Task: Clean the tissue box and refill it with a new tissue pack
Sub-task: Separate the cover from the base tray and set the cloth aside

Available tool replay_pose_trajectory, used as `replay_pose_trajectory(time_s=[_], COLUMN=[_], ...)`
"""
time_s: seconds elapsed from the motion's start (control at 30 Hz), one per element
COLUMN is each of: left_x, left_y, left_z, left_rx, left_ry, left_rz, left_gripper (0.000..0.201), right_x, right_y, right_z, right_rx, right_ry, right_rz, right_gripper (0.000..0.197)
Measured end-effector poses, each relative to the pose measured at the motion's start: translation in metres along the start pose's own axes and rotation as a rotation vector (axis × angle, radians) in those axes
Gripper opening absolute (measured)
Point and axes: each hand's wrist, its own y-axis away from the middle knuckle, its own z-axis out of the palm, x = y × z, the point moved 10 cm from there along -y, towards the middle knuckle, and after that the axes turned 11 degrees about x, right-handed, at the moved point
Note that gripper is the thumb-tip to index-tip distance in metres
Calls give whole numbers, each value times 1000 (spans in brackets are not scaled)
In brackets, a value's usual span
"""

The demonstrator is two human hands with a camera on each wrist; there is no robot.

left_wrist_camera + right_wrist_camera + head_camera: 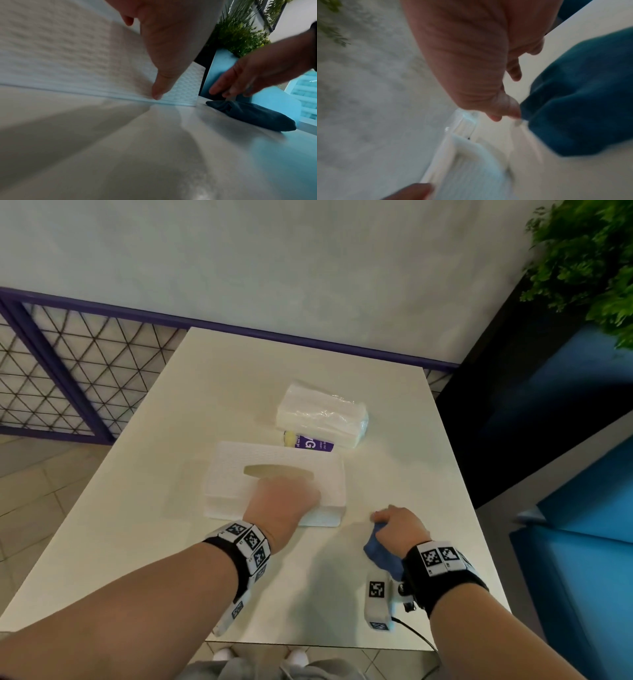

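Cream-white and set against a pale wall with a purple rail, the table (pixel 144 508) carries everything needed for the job, with a green plant (pixel 589 258) and blue seating (pixel 582 542) at the right edge. At center stands the white textured tissue box (pixel 236 474), its oval slot facing up and showing no tissue. The person's left hand (pixel 284 501) lies over the near side of the lid; the left wrist view shows the thumb (pixel 159 89) pointing down along the front wall to the base seam, apparently to steady the box or take hold of it. How the other fingers lie cannot be told from the blurred frames. Just right of the box, the right hand (pixel 400 525) bends down over a bunched blue cloth (pixel 383 553) lying on the table, fingertips at its upper fold, pinching or about to pinch it; the wiper sits within reach so cleaning can start without letting go of the box. Behind the box, a wrapped tissue pack (pixel 322 412) waits, stacked on a purple-labelled item (pixel 311 444), kept clear of the wiping area. Neither wiping nor refilling appears done.
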Motion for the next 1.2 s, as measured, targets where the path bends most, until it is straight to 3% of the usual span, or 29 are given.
replay_pose_trajectory(time_s=[0.07, 0.2, 0.37, 0.53, 0.7, 0.77, 0.83, 0.93, 1.03, 1.2], left_x=[4, -2, -25, -66, -91, -96, -95, -97, -96, -92], left_y=[-2, 0, 23, 64, 87, 96, 100, 91, 71, 49], left_z=[1, 0, -27, -8, 28, 45, 52, 38, 12, -23], left_rx=[-7, 4, 172, -120, -286, -338, -324, -92, 82, 175], left_ry=[-7, -4, 270, 637, 836, 925, 1086, 1431, 1729, 1885], left_rz=[12, -34, -65, -371, -658, -795, -930, -1114, -1093, -1017], left_gripper=[73, 72, 57, 28, 15, 19, 43, 72, 90, 76], right_x=[-19, -82, -161, -201, -214, -214, -210, -202, -195, -194], right_y=[-5, -6, -5, -21, -15, -15, -16, -13, -5, 7], right_z=[-21, -55, -35, 8, 16, 6, -7, -29, -39, -34], right_rx=[110, 220, 57, -61, -99, -64, -46, -81, -174, -274], right_ry=[-65, -193, 94, 441, 428, 333, 173, -192, -585, -932], right_rz=[-2, -182, -478, -616, -601, -554, -491, -407, -335, -277], right_gripper=[47, 60, 126, 147, 138, 135, 134, 132, 123, 101])
